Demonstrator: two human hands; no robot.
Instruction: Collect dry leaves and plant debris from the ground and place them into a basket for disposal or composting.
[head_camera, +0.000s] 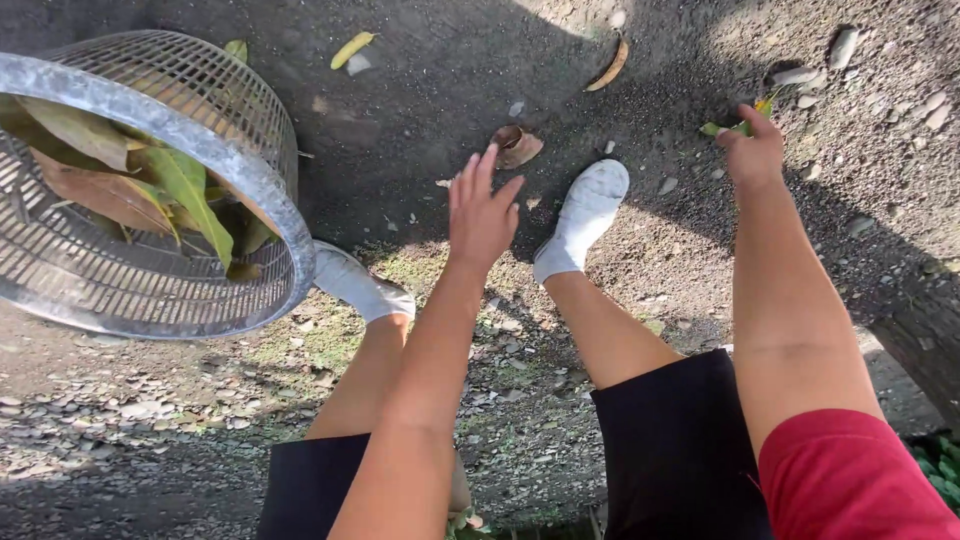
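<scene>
My left hand (482, 205) stretches forward over the dirt with fingers spread and holds nothing; a curled brown leaf (517, 146) lies just beyond its fingertips. My right hand (752, 150) reaches to the far right and is closed on a green and yellow leaf (738, 124) on the ground. A grey slatted basket (262, 190) stands tilted at the left, with several green and brown leaves (120, 170) inside.
My legs and two white shoes, the left shoe (355, 283) and the right shoe (583, 215), are planted on gravelly soil. A yellow leaf (351, 48) and a brown leaf (610, 66) lie farther off. Pale stones (845, 47) scatter at the top right. A dark edge (925, 335) runs at the right.
</scene>
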